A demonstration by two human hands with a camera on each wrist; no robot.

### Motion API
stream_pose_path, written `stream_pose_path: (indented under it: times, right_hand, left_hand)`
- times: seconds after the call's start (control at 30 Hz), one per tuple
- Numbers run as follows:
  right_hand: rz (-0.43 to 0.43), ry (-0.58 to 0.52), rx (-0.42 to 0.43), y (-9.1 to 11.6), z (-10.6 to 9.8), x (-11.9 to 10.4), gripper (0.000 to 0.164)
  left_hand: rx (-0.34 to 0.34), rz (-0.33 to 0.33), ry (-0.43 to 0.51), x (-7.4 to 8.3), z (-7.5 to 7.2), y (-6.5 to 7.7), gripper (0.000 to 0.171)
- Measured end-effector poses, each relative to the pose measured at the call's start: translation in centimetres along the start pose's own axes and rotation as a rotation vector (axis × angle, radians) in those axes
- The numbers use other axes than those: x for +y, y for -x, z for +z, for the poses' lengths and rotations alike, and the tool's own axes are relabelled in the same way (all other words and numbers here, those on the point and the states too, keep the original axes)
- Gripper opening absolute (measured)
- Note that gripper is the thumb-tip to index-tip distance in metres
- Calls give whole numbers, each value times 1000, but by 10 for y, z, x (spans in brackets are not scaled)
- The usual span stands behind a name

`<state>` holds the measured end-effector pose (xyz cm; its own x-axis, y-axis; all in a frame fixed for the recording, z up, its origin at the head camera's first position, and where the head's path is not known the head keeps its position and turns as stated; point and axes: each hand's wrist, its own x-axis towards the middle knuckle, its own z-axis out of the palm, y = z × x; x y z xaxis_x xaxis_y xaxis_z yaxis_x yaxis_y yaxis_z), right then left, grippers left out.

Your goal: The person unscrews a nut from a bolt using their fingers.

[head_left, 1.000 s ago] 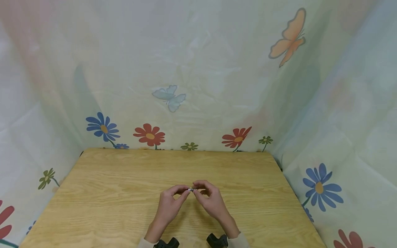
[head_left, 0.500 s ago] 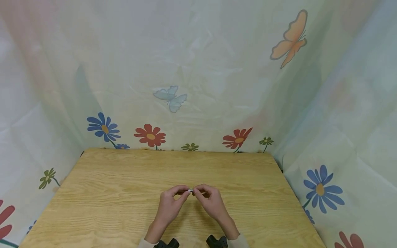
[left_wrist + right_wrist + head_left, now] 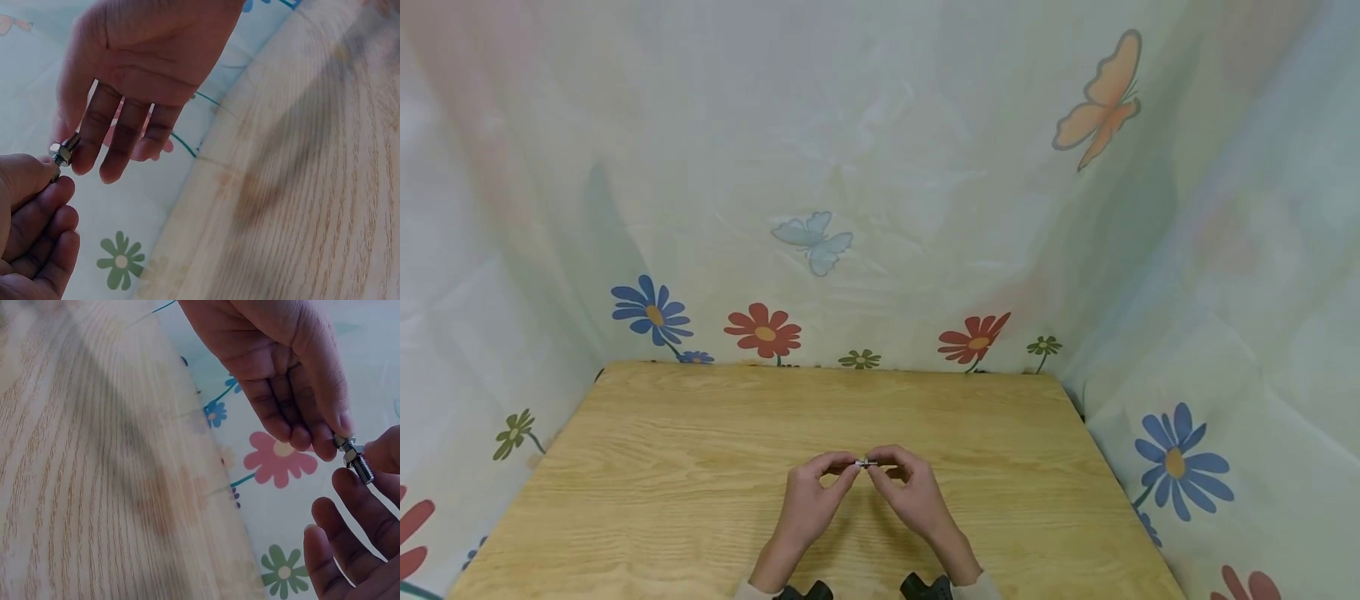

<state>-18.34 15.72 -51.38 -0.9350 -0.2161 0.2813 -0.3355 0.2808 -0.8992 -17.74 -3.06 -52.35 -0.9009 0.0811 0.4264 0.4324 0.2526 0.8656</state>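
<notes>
A small metal bolt [image 3: 363, 471] with a hex nut [image 3: 350, 455] on its threads is held between the two hands, above the table. My left hand [image 3: 811, 493] pinches the bolt's head end between thumb and fingers, and the threaded end points towards the right hand. My right hand [image 3: 917, 493] has its thumb and index finger at the nut, one on either side. In the left wrist view the nut [image 3: 60, 154] shows bright beside the thumb, and its other fingers are extended. The fingertips partly hide the bolt head.
A wood-grain table [image 3: 700, 433] lies beneath both hands. Behind it and at both sides hangs a pale curtain [image 3: 910, 167] printed with flowers and butterflies. Black wrist devices [image 3: 927, 587] sit at the sleeves.
A second ago the right index finger was raised off the bolt; it has since come down to the nut. More of the shank shows now. The left hand stays almost still.
</notes>
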Motion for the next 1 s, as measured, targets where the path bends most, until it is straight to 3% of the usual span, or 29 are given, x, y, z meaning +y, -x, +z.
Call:
stream_pose_path:
  times: [0.3,0.53,1.0]
  right_hand:
    - [64,16,42,1,-2,-1,15]
    - [24,54,-13,1,-4,0,19]
    - [-7,48,13,0,-1,1,11]
  left_hand:
    - [13,25,-2,3,0,-2,12]
    - [4,21,26,3,1,-2,11]
    - [-6,27,1,5,-1,-3,12]
